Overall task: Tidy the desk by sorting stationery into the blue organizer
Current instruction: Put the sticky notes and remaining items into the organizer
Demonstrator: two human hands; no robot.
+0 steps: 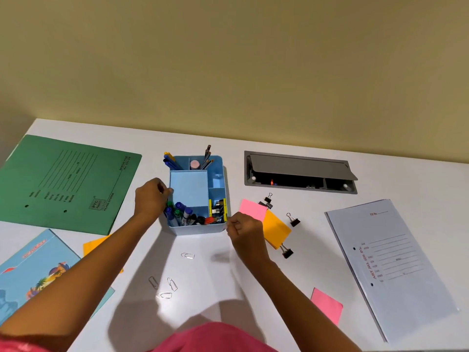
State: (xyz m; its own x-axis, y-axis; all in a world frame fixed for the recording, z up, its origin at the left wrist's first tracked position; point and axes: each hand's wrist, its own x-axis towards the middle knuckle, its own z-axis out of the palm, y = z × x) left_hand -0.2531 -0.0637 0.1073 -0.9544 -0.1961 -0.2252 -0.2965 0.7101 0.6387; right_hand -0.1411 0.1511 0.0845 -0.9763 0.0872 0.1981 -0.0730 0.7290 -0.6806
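Head view: blue organizer [200, 229] centre of white desk [317, 250], smooth boxy plastic, compartments part filled. Left hand [152, 196] fingers curled on its left wall. Right hand [245, 228] fisted at front-right corner, contents cannot tell. Thin wire paper clips [165, 284] loose between forearms, toward person; black binder clips [293, 221] just right of right hand.

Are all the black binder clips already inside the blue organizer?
No, several black binder clips lie on the desk right of the blue organizer.

1 head view, facing down, near desk [317, 207].
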